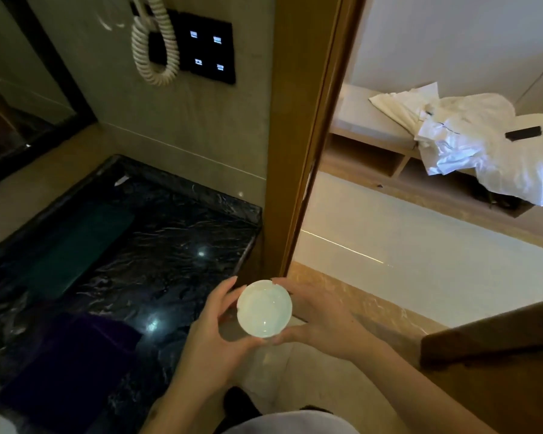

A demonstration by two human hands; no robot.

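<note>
The underside of the white dish [264, 308] is hidden from you, and so are those parts of the fingers of your left hand [213, 327] and right hand [317, 317] that lie behind it. The four lit signs on the black switch panel [206, 48] are too small to read, and the coiled cord [152, 48] runs off the top edge. On the dark surface [176, 233] the purple patch [69, 355] is too dim to name.

Dish [264, 308] in the grip is milky white; counter [176, 233] left of it is black marble with thin white veins, plus a purple cloth [69, 355] and a dark green mat [76, 245]. Way above sits a black panel [207, 48] with white icons, and a cream cord [152, 57].
</note>
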